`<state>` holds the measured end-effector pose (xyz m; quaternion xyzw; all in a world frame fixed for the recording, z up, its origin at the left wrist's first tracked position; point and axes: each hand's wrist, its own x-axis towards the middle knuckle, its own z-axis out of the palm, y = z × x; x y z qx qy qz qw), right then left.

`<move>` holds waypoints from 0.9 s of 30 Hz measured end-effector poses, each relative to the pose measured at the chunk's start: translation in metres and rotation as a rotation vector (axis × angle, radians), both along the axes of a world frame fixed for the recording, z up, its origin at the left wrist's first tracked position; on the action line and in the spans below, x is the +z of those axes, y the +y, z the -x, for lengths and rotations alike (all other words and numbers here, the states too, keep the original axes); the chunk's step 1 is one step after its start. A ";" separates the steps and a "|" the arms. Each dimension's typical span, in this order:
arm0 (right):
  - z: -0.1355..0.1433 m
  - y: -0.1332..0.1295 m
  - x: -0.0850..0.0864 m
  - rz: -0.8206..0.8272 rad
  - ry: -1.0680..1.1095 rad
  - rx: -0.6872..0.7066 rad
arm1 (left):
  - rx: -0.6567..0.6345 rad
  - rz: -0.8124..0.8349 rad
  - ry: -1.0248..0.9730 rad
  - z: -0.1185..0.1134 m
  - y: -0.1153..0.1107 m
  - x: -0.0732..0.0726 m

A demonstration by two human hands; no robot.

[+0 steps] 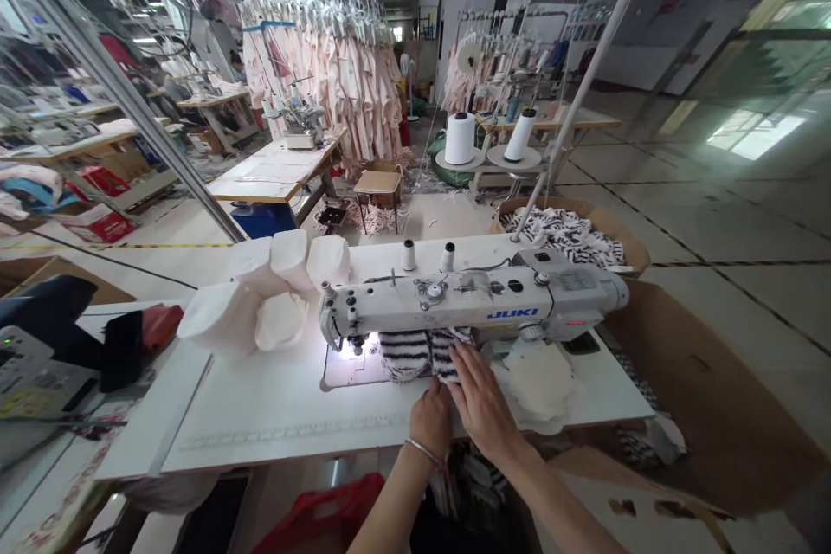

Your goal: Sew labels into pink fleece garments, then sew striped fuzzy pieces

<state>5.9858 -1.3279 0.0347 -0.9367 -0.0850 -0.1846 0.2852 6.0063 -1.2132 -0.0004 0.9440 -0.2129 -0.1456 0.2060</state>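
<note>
A black-and-white striped fuzzy fabric piece lies on the bed of a white sewing machine, right of the lit needle area. My left hand, with a bracelet on its wrist, is closed at the near edge of the fabric; its fingertips are partly hidden. Over the fabric's right part lies my right hand, fingers stretched out flat and touching the stripes. Just right of that hand is a pale round cream-coloured piece on the table.
White stacked pieces stand left of the machine head. Two small thread spools sit atop the machine. Cardboard boxes flank the table's right side; striped fabric fills one behind. A pole rises behind the machine.
</note>
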 end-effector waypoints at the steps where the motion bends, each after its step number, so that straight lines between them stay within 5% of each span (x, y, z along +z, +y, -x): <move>1: -0.008 0.002 -0.003 0.044 0.009 0.007 | 0.001 0.007 0.006 -0.001 0.000 -0.001; 8: -0.058 0.011 -0.003 0.188 0.146 -0.054 | 0.054 0.094 0.036 -0.005 0.001 0.000; 15: -0.075 0.009 0.012 0.056 0.183 -0.031 | 0.148 0.362 0.102 -0.006 0.003 0.008; 22: 0.001 -0.022 0.023 -0.341 0.145 0.066 | 0.295 0.839 0.262 0.025 0.040 0.053; 27: 0.055 -0.019 0.032 -0.763 0.411 0.047 | 0.422 1.351 0.737 0.044 0.058 0.086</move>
